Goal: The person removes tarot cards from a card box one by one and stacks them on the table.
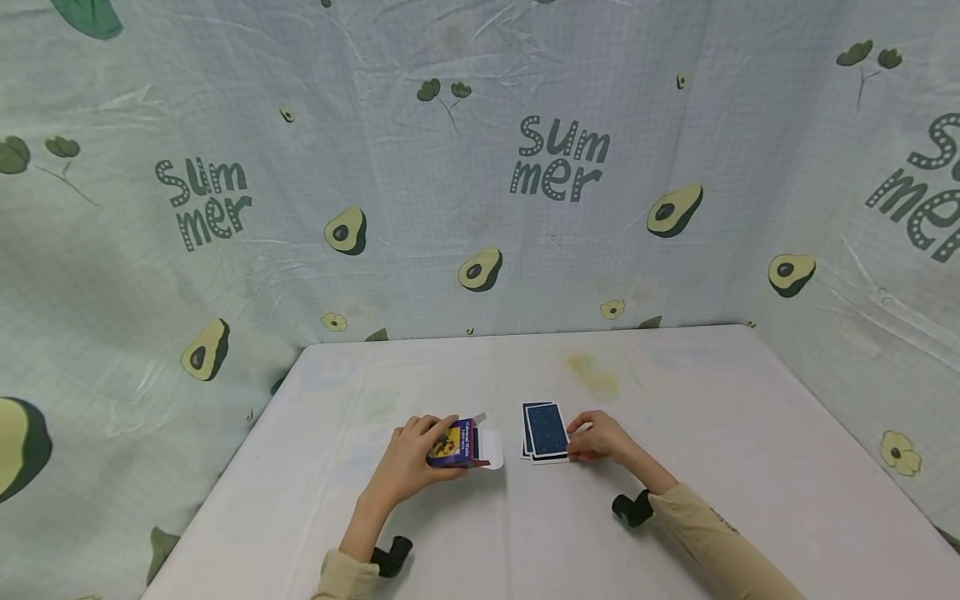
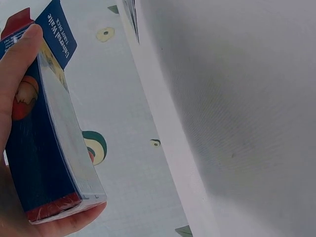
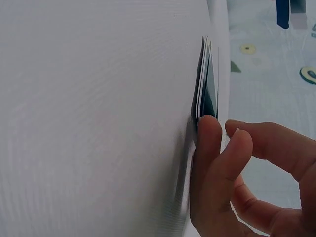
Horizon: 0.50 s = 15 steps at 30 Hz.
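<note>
Pale tabletop [image 1: 555, 529]: L hand [image 1: 411, 457] grips tarot box [image 1: 453, 443], R hand [image 1: 602, 437] w/ fingers [image 1: 582, 418] slightly apart at right edge of offset cards [image 1: 547, 429]; prob. best w/ light touch, no bending.

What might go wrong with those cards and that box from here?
The unevenly overlapped tarot cards might spread apart if the right hand, at their edge, nudges them. The left hand holds the Universal Waite box with its flap open, so anything inside may slide out if tipped.
</note>
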### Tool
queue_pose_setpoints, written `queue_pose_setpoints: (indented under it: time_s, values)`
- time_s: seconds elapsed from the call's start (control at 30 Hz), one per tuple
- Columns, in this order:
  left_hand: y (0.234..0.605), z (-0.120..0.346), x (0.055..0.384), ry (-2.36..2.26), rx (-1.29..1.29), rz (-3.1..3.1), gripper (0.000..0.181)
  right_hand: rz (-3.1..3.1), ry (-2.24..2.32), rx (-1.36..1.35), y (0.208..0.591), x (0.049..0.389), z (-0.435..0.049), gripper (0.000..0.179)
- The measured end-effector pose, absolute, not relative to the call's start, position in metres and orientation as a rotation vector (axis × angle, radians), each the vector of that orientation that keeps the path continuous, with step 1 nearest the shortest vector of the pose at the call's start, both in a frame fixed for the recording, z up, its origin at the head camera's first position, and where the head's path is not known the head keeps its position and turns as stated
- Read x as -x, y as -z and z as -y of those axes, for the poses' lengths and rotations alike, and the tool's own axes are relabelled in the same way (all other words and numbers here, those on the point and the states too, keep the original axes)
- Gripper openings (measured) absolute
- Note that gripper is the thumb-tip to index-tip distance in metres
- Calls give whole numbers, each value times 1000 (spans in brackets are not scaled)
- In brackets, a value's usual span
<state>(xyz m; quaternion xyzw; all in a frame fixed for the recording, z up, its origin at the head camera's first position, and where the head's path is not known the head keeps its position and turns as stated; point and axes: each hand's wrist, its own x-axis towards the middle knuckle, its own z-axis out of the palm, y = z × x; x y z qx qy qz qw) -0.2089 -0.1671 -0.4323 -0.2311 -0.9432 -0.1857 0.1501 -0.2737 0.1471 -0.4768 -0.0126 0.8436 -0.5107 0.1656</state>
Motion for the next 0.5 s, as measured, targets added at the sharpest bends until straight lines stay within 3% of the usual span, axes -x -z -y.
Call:
queue_pose_setpoints:
  time_s: [0.23, 0.5]
  values:
    - [432, 166, 208, 529, 660, 2713, 73, -2370, 1474, -77, 446, 255, -139, 28]
    - [432, 167, 209, 539, 649, 2710, 72, -2308, 1531, -60, 454, 260, -143, 26]
